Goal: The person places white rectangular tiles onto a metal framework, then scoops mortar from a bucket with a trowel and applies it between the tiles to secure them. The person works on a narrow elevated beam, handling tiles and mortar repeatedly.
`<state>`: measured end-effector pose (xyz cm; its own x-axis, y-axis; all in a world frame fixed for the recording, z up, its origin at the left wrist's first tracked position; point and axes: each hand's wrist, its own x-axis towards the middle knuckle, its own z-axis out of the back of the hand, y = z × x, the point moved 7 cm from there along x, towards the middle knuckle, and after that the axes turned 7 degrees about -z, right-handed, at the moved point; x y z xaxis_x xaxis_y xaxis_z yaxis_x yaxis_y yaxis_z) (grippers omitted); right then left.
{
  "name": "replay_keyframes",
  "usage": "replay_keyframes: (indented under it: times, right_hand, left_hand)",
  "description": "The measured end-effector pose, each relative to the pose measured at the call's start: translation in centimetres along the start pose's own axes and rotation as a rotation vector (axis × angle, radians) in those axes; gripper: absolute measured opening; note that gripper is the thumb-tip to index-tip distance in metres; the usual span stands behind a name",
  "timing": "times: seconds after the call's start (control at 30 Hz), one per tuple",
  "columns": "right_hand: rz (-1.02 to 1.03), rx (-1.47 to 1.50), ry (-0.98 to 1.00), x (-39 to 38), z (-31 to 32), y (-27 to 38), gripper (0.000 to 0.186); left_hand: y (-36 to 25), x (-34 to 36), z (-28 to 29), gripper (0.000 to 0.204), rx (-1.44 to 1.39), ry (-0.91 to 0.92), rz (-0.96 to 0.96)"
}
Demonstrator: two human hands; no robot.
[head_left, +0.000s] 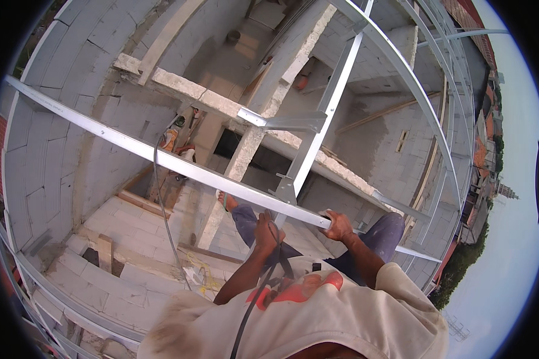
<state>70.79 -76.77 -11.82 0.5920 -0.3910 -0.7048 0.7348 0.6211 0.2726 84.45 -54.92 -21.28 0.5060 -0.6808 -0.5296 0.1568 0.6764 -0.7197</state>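
Note:
A long, thin silver metal channel [161,160] runs from the far left down to the right, just in front of my body. My right hand [339,227] is closed around its right end. My left hand [268,232] is closed just below the channel, beside a metal upright; what lies inside its fingers is hidden. A dark cable [245,320] loops up over my shirt to the left hand. A bracket-like metal plate [285,189] joins the channel to a sloping metal strut [326,113] that rises toward the upper right.
Below lie rooms with grey block walls [48,149] and rough concrete wall tops [188,90]. Curved-looking metal truss members [425,96] stand at the right. A thin hanging cable [161,206] drops over the channel, near yellow cord [206,275]. My foot [226,200] rests on a wall top.

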Motion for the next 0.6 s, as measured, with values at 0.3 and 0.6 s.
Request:
replay_keyframes:
  times: [0.3, 0.6]
  right_hand:
    - [0.127, -0.124, 0.196, 5.1, 8.3, 5.3, 0.100]
    - [0.635, -0.995, 0.068, 22.9, 11.0, 10.8, 0.050]
  left_hand:
    - [-2.3, -0.2, 2.2, 0.067, -0.042, 0.014, 0.145]
    - [-0.7, -0.4, -0.8, 0.062, -0.009, -0.032, 0.157]
